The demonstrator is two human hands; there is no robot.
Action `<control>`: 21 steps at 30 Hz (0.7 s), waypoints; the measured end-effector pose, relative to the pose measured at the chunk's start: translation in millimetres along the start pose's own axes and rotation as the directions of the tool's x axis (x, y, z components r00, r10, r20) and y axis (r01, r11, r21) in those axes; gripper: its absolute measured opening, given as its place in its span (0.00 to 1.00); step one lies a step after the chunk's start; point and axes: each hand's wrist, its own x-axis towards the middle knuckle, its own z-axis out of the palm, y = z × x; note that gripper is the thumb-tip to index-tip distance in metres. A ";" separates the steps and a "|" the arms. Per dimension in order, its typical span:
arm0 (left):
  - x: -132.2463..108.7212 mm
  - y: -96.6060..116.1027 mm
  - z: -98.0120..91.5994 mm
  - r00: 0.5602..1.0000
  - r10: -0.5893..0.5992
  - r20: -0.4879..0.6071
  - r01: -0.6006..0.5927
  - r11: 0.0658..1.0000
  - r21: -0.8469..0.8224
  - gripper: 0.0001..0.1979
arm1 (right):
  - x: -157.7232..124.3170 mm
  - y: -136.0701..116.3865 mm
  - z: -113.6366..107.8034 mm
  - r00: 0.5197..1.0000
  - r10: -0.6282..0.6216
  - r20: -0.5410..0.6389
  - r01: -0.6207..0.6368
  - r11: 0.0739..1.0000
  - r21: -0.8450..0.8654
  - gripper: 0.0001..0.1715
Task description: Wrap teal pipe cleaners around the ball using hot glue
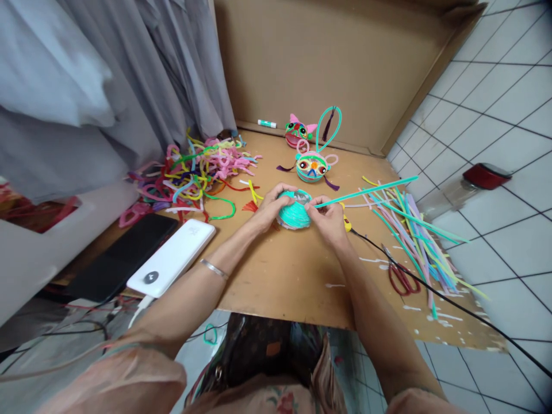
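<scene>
A teal coiled dome (293,215) sits mid-board on the cardboard sheet (293,282). The left hand (269,207) cups it at nine o'clock with its fingers curled over the rim. At three o'clock the right hand (330,221) pinches a teal stem (366,192) against the coil. Finished figures (313,167) stand at twelve, loose straight stems (414,236) lie at four, a tangled heap (194,172) at ten and a white power bank (172,259) at eight.

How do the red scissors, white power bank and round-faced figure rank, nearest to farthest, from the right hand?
1. Round-faced figure, just beyond the right hand.
2. Red scissors, to its right, nearer the person.
3. White power bank, far left.
</scene>
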 end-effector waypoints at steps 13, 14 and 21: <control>-0.1 -0.9 -0.9 0.999 0.031 -0.010 -0.030 0.999 0.024 0.18 | -1.7 -4.9 0.6 1.000 0.011 0.008 -0.011 1.000 -0.013 0.10; 0.6 -2.2 -1.1 0.999 0.033 -0.010 -0.032 0.999 0.015 0.17 | -2.0 -5.4 0.8 1.000 0.011 0.008 -0.011 1.000 -0.010 0.10; 3.9 -5.5 3.6 0.997 0.047 -0.065 -0.051 0.997 -0.057 0.17 | -3.6 -6.9 1.8 1.000 -0.008 0.015 0.008 1.000 -0.014 0.10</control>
